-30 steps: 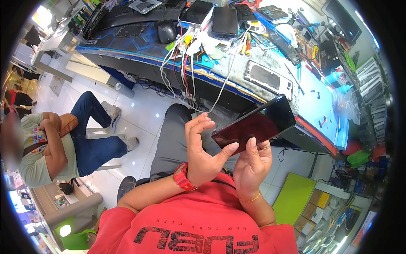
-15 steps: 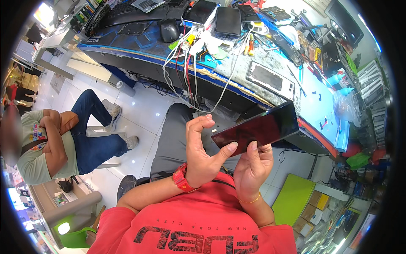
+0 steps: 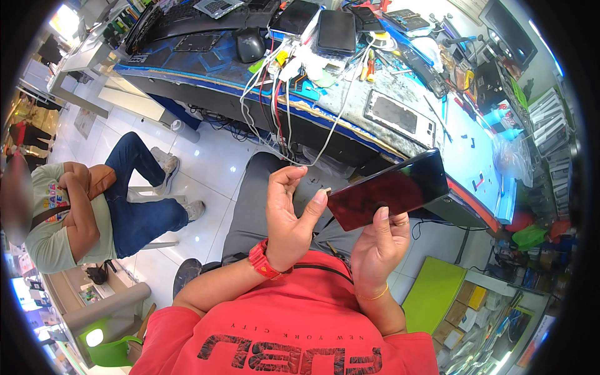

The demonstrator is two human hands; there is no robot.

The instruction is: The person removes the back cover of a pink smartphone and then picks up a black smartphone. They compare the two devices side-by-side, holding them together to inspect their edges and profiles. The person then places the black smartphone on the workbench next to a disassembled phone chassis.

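Note:
A dark, glossy smartphone (image 3: 400, 190) is tilted in front of me, its right end raised toward the bench edge. My right hand (image 3: 379, 253) grips its lower edge, thumb on the face and fingers behind. To the left, my left hand (image 3: 289, 215) is open with its fingers curved and apart. Its thumb tip is close to the phone's left end; whether it touches the phone I cannot tell. The phone's underside is hidden. A white phone frame (image 3: 400, 117) lies flat on the workbench (image 3: 350, 103) beyond it.
White and red cables (image 3: 275, 94) hang over the bench's front edge. A black mouse (image 3: 250, 45) and a black phone-like device (image 3: 337, 32) lie farther back. Small tools and parts crowd the right side. At left a seated person (image 3: 81, 206) has folded arms.
My left hand has drawn left, away from the phone, its thumb leaving the face. The phone, in my right hand, has shifted slightly right.

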